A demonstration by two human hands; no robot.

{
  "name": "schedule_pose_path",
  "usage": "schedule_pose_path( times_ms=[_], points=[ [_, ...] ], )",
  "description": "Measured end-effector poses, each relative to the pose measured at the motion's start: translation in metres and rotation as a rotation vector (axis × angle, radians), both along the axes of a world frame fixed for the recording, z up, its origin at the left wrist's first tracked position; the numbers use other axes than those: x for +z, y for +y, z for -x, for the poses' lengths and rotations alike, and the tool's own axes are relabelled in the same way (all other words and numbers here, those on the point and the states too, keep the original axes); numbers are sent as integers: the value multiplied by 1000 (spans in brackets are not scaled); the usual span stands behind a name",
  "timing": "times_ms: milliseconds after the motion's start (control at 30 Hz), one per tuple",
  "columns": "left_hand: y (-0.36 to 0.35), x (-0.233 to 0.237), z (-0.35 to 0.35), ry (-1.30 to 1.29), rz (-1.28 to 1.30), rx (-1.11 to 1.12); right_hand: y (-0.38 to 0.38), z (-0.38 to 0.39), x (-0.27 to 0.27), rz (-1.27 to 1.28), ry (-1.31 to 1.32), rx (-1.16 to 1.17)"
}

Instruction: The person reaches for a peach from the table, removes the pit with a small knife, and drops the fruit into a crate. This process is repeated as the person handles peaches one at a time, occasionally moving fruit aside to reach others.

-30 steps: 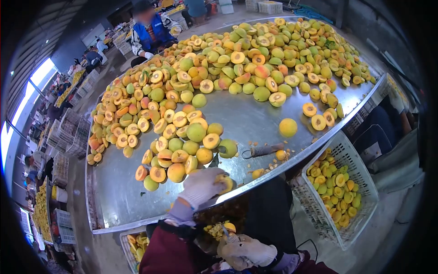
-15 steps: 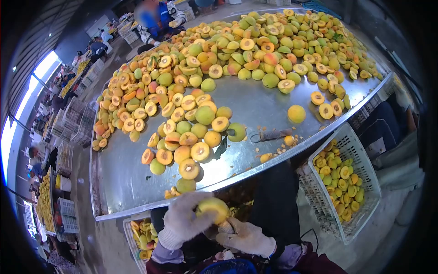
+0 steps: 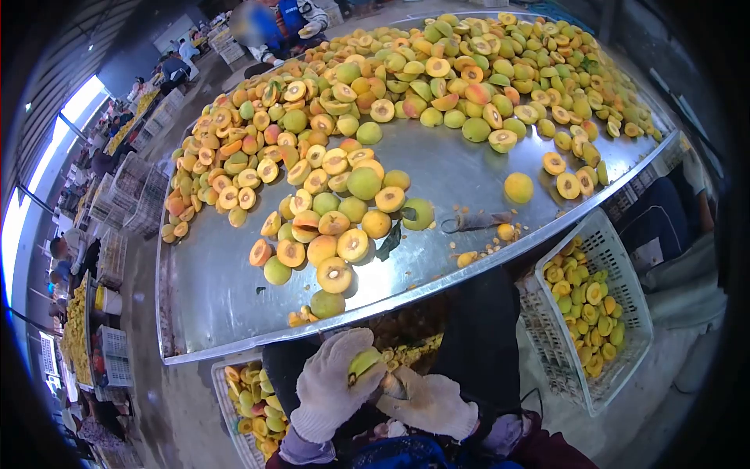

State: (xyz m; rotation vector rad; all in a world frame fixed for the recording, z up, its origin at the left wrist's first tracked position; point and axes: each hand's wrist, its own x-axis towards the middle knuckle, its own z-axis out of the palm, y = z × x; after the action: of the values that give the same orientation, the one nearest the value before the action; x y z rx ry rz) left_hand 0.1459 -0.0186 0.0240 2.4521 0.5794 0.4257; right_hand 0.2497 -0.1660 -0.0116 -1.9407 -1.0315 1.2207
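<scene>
My gloved left hand (image 3: 334,387) is wrapped round a yellow-green fruit half (image 3: 365,363), just below the front edge of the metal table (image 3: 437,273). Close beside it, my gloved right hand (image 3: 431,404) grips a small tool (image 3: 394,386) that points at the fruit; its shape is mostly hidden by the fingers. Halved fruits with brown pits or hollows (image 3: 333,275) lie on the table above my hands. A dark leaf (image 3: 388,241) rests among them.
A white crate of fruit halves (image 3: 637,293) stands at the right, another (image 3: 226,406) at the lower left. On the table are a large fruit pile (image 3: 406,78), a handled tool (image 3: 478,222) and scattered pits. A co-worker (image 3: 293,23) is across the table.
My left hand has turned and moved slightly right, and the fruit in it shows a different, narrower side. The view has shifted slightly. The right hand stays close to the fruit with its tool.
</scene>
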Motion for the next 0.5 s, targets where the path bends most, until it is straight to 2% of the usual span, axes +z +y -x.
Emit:
schedule_pose_path(
  times_ms=[67,167,233,267,333,367,400,467,500],
  points=[
    [-1,-2,-2,-10,-13,56,-1,5,-11,-88,-111,-40],
    [1,-5,5,29,143,-3,-6,10,-13,-129,-218,-39],
    [5,-7,12,86,517,75,-5,11,-10,-143,-265,-26],
    [7,-9,15,87,518,73,-4,13,-9,-156,-302,-19],
    [7,-11,21,7,851,151,-2,12,-6,-122,-261,-26],
    [6,-2,17,132,730,166,1,10,-4,-97,-231,-30],
    [7,-2,17,130,730,170,1,11,-4,-98,-231,-26],
    [9,-8,19,198,476,48,-3,12,-6,-58,-312,4],
    [10,-6,17,198,480,48,-3,12,-6,-54,-312,5]
  ],
)
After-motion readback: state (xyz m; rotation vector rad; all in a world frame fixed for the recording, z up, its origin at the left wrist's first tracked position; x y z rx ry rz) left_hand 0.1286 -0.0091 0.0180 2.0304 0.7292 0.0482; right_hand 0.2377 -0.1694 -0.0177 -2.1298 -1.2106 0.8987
